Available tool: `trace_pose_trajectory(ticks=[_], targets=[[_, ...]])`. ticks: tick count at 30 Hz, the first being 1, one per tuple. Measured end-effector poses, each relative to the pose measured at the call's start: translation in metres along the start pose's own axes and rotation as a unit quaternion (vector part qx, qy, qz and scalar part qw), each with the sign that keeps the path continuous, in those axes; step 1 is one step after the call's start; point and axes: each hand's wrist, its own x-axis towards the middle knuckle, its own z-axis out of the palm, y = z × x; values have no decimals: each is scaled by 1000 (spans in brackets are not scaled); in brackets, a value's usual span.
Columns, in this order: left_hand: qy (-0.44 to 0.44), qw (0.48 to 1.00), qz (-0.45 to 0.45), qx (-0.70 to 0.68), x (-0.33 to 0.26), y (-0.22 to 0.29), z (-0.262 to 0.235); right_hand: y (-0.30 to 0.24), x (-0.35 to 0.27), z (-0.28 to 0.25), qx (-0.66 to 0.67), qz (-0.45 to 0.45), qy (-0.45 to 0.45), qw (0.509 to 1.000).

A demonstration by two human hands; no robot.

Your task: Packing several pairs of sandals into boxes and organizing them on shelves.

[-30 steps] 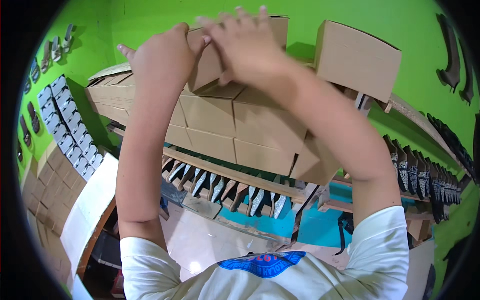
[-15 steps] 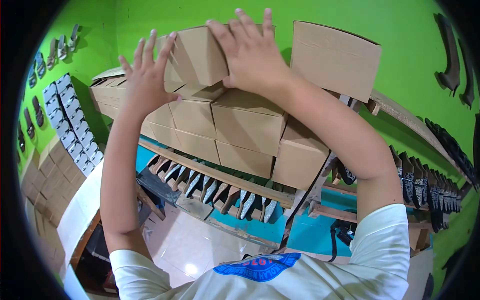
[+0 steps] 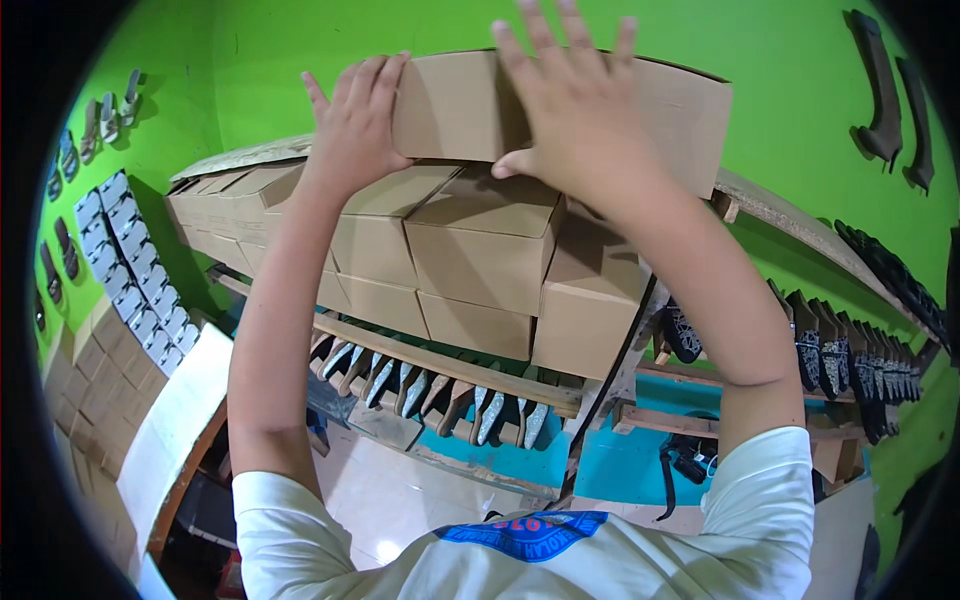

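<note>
A plain brown cardboard box is at the upper middle, above the stacked boxes and close beside another brown box to its right. My left hand grips its left end, fingers close together over the upper edge and thumb low at the front. My right hand is by the box's right end, with fingers spread upward and thumb near its lower corner. That hand covers much of where the two boxes come together, so I cannot tell whether they touch.
Below stand stacked brown boxes on a rack. Under them runs a wooden rail with a row of shoes. More patterned shoes line the right, beneath a wooden shelf. White patterned boxes are stacked at left.
The box has shifted right, toward the box beside it, and both hands have moved right too. My left hand's fingers have drawn together; the right hand's fingers stay spread and reach higher.
</note>
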Motion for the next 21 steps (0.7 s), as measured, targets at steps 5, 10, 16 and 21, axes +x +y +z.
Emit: trace_pose_trajectory(ticks=[5, 10, 16, 21], targets=[[-11, 1000, 10, -14, 14, 21, 7, 44, 14, -56, 125, 51, -427, 894], [17, 999, 30, -12, 18, 32, 15, 51, 7, -64, 154, 60, -468, 868], [38, 998, 29, -43, 14, 30, 13, 50, 6, -62, 139, 50, -459, 876], [41, 997, 24, -63, 11, 27, 7, 50, -2, -53, 134, 43, -457, 878]])
